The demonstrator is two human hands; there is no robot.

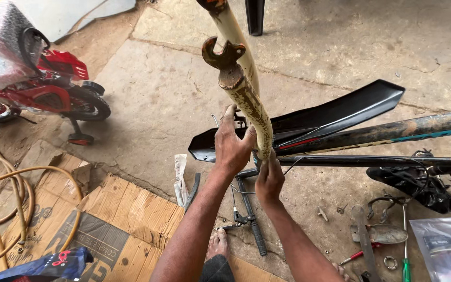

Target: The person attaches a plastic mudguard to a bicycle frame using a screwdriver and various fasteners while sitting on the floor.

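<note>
Forearms rise from the bottom edge to the hands. Left hand (232,142) is wrapped around the lower leg of a rusty cream fork (246,102); right hand (269,178) is closed just below it, at the fork's base where it meets the bike frame (382,137). The fork stands upright, its open dropout ends toward the camera.

Risks: flaking rust gives a poor grip, so a slip could swing the dropout ends toward the face. A bare foot (216,243) sits directly beneath, beside a loose brake lever (249,222), so a dropped part could strike it. The black mudguard (309,122) crosses close behind the hands and could snag.

Room: concrete floor lies open to the upper left. Hose (11,196) and cardboard (116,219) crowd the left; tools (374,237) litter the right.
</note>
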